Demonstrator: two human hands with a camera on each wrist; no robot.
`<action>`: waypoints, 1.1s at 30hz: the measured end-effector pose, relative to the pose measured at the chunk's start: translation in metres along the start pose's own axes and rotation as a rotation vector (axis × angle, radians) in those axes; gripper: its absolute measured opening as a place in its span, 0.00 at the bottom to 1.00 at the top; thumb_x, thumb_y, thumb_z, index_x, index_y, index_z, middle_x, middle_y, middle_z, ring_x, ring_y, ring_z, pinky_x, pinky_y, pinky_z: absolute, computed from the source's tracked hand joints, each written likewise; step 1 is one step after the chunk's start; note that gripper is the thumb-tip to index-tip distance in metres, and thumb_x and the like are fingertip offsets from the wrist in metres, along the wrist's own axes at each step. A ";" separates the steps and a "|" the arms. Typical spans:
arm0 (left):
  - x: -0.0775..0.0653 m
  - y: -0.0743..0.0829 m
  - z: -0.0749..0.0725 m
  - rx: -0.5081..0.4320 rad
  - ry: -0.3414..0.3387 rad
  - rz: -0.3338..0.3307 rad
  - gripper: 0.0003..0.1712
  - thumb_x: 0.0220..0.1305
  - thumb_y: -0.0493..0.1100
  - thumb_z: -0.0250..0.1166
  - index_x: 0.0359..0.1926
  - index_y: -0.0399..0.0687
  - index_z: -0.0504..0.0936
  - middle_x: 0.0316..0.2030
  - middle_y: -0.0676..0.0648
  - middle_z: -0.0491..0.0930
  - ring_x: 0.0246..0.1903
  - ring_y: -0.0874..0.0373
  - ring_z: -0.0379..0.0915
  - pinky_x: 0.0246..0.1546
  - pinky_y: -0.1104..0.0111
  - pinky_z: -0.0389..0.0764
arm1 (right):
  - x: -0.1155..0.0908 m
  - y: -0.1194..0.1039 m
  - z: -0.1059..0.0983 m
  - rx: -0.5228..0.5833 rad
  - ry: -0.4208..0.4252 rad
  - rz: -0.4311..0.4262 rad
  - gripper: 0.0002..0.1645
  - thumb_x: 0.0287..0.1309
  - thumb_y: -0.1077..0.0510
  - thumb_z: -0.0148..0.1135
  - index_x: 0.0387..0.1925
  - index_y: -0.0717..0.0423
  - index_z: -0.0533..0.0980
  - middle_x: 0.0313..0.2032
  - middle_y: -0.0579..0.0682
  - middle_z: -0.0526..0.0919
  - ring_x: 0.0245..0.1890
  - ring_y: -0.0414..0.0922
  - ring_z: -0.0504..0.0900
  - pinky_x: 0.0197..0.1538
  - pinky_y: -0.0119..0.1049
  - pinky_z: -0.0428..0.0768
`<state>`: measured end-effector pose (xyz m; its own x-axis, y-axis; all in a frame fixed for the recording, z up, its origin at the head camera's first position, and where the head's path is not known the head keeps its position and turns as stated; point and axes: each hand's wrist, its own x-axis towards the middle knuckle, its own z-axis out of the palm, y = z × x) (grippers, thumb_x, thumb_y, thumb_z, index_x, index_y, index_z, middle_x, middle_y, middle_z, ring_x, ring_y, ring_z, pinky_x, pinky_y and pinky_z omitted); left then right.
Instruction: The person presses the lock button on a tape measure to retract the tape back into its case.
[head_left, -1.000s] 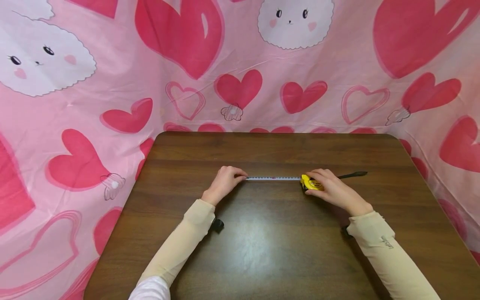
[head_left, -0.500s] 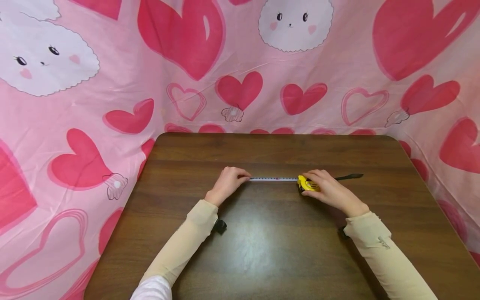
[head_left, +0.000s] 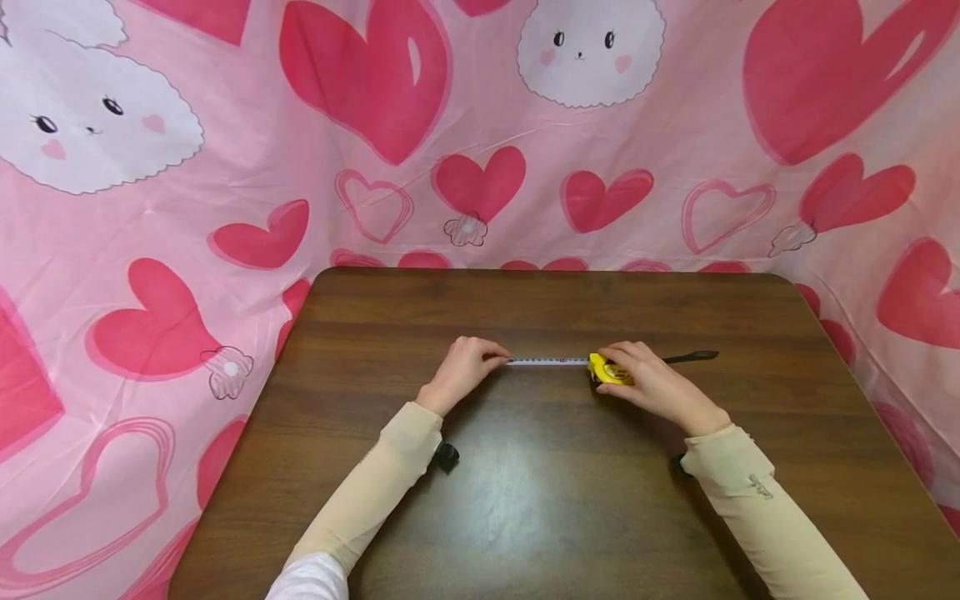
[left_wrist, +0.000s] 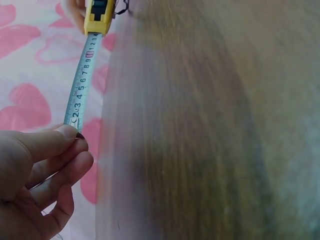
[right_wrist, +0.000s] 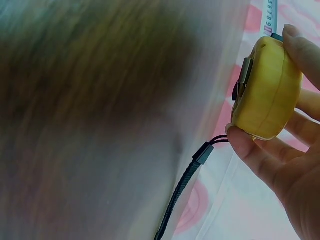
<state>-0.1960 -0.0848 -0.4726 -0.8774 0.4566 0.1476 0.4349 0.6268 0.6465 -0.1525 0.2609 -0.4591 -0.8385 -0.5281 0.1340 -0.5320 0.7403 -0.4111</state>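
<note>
A yellow tape measure [head_left: 609, 370] sits in my right hand [head_left: 660, 383], whose fingers and thumb grip its case. From the case a white metal blade [head_left: 547, 362] runs straight across to my left hand [head_left: 461, 371]. There the thumb and forefinger pinch the blade's end, as the left wrist view shows, with the numbers on the blade [left_wrist: 80, 90] facing up. In the right wrist view the case [right_wrist: 270, 90] is held on edge between thumb and fingers. A black wrist strap [right_wrist: 182, 185] trails from the case.
Beneath both hands is a brown wooden table [head_left: 510, 467] with rounded far corners. A pink cloth [head_left: 600, 167] printed with hearts hangs behind it and along the sides. Small black cameras [head_left: 447, 456] are worn under the wrists.
The span of blade between my hands has grown shorter. My right hand with the tape measure has moved left, and my left hand has shifted slightly right, still pinching the blade's end.
</note>
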 end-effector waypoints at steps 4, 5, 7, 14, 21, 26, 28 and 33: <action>0.001 0.001 0.003 0.007 0.003 0.015 0.09 0.71 0.42 0.69 0.47 0.49 0.93 0.44 0.50 0.91 0.42 0.59 0.86 0.48 0.63 0.85 | 0.001 -0.002 0.002 0.003 -0.004 -0.001 0.38 0.62 0.50 0.76 0.66 0.66 0.75 0.59 0.61 0.80 0.56 0.57 0.76 0.59 0.57 0.79; 0.001 0.001 0.004 0.009 0.003 0.019 0.09 0.71 0.42 0.69 0.47 0.49 0.93 0.44 0.50 0.91 0.42 0.59 0.86 0.48 0.63 0.85 | 0.002 -0.002 0.002 0.005 -0.003 -0.001 0.38 0.61 0.50 0.76 0.66 0.66 0.75 0.59 0.61 0.80 0.56 0.56 0.76 0.59 0.57 0.79; 0.001 0.002 0.006 0.017 0.005 0.027 0.09 0.71 0.42 0.69 0.47 0.49 0.93 0.43 0.50 0.91 0.43 0.59 0.86 0.48 0.63 0.85 | 0.002 -0.003 0.003 0.008 -0.003 -0.003 0.38 0.62 0.49 0.75 0.66 0.66 0.75 0.59 0.60 0.80 0.56 0.56 0.76 0.59 0.57 0.79; 0.002 0.005 0.010 0.045 0.009 0.049 0.08 0.70 0.42 0.70 0.46 0.48 0.93 0.43 0.50 0.91 0.42 0.59 0.86 0.49 0.63 0.85 | 0.005 -0.008 0.005 0.024 -0.018 0.007 0.39 0.61 0.47 0.76 0.67 0.64 0.75 0.60 0.59 0.79 0.57 0.55 0.76 0.61 0.57 0.78; 0.005 0.008 0.012 0.042 0.010 0.070 0.08 0.69 0.41 0.71 0.46 0.47 0.93 0.42 0.50 0.91 0.42 0.58 0.86 0.48 0.63 0.85 | 0.006 -0.011 0.007 0.028 -0.017 0.007 0.39 0.61 0.47 0.75 0.68 0.63 0.74 0.60 0.59 0.79 0.57 0.55 0.76 0.62 0.57 0.78; 0.006 0.010 0.014 0.031 0.008 0.071 0.09 0.70 0.41 0.70 0.47 0.47 0.93 0.43 0.50 0.91 0.42 0.59 0.86 0.48 0.64 0.85 | 0.008 -0.013 0.009 0.016 -0.004 -0.012 0.39 0.62 0.47 0.75 0.67 0.64 0.74 0.60 0.59 0.79 0.57 0.55 0.76 0.61 0.57 0.78; 0.007 0.011 0.016 0.026 0.005 0.069 0.09 0.70 0.42 0.70 0.47 0.48 0.93 0.43 0.50 0.91 0.41 0.60 0.86 0.48 0.65 0.85 | 0.009 -0.013 0.009 0.011 -0.001 -0.020 0.38 0.63 0.48 0.74 0.67 0.64 0.75 0.60 0.59 0.79 0.57 0.55 0.77 0.61 0.57 0.78; 0.009 0.014 0.018 0.018 0.003 0.076 0.09 0.70 0.41 0.70 0.47 0.47 0.93 0.43 0.50 0.90 0.41 0.59 0.86 0.48 0.65 0.85 | 0.011 -0.015 0.010 0.012 -0.004 -0.027 0.38 0.64 0.47 0.74 0.67 0.64 0.75 0.60 0.59 0.79 0.57 0.55 0.77 0.61 0.56 0.78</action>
<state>-0.1937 -0.0610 -0.4752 -0.8420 0.5019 0.1979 0.5042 0.6014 0.6198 -0.1525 0.2401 -0.4605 -0.8235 -0.5494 0.1416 -0.5529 0.7210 -0.4178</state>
